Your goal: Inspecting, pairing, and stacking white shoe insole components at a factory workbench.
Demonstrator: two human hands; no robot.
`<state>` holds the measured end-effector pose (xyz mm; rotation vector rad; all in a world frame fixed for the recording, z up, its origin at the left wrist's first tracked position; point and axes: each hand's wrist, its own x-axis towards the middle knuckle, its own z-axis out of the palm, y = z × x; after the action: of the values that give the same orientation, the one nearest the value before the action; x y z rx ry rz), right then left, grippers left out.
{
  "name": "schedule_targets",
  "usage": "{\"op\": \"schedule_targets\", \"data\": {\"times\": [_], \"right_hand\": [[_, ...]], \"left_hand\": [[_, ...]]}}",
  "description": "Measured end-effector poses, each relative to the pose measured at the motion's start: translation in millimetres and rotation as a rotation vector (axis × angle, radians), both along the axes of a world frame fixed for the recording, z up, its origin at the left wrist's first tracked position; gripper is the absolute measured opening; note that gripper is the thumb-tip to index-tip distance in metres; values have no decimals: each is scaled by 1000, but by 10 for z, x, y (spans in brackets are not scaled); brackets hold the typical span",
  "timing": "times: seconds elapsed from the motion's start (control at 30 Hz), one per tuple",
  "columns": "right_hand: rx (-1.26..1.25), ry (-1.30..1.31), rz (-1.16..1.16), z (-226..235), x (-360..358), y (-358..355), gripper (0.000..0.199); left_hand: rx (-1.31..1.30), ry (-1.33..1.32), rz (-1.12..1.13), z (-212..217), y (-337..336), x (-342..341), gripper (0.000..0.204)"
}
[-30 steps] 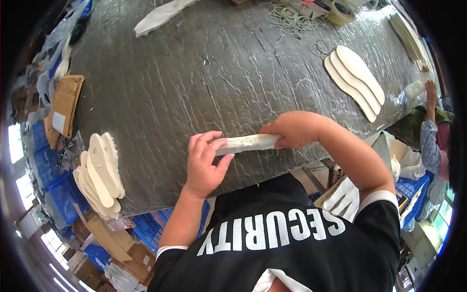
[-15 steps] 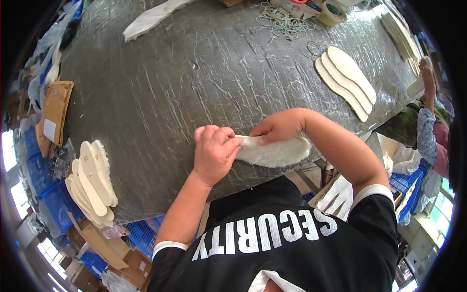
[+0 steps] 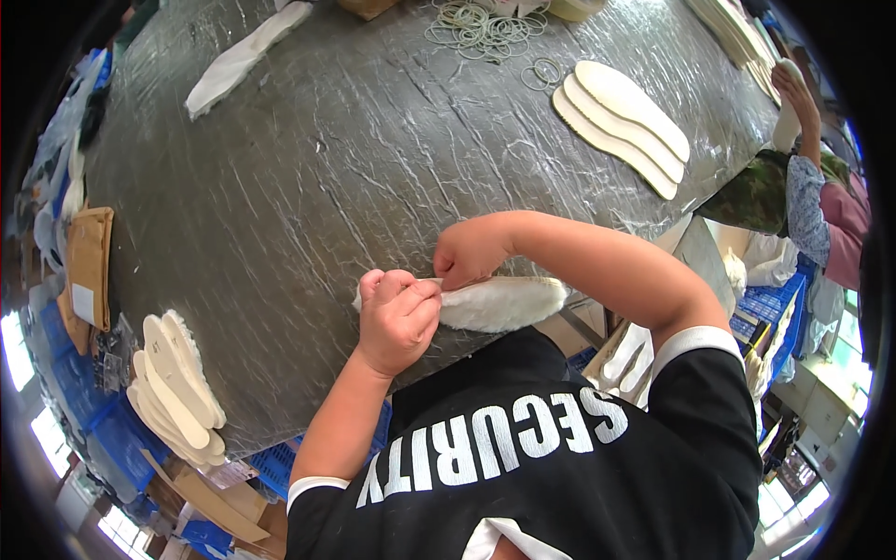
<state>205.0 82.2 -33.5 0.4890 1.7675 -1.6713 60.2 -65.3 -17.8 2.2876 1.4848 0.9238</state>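
A white fleecy insole [image 3: 499,303] lies flat along the near edge of the grey wrinkled table [image 3: 327,159], fluffy side up. My left hand [image 3: 397,317] is closed in a fist on its left end. My right hand [image 3: 467,254] pinches the insole's top edge just beside the left hand, with the forearm running out to the right. Most of the insole's right half is free and sticks out past my hands.
A fanned stack of insoles [image 3: 173,383] sits at the table's near left corner, another row of pale insoles [image 3: 621,121] at the far right. Rubber bands [image 3: 476,28] lie at the far edge, a white piece [image 3: 243,56] far left. Another person's arm [image 3: 803,103] works at right. Blue crates [image 3: 271,462] stand below.
The insole turned from on edge to flat with its fleecy side up. Both hands drew close together at its left end.
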Motion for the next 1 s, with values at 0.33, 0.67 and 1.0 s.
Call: {"op": "schedule_targets", "data": {"times": [0.33, 0.67, 1.0], "right_hand": [[326, 132, -74, -99, 15, -108, 23], [312, 179, -244, -25, 91, 103, 27], [-23, 278, -421, 5, 523, -38, 52]], "left_hand": [[-282, 53, 79, 152, 69, 129, 15], [-418, -124, -94, 191, -9, -36, 11], [-409, 75, -20, 449, 228, 5, 13]]}}
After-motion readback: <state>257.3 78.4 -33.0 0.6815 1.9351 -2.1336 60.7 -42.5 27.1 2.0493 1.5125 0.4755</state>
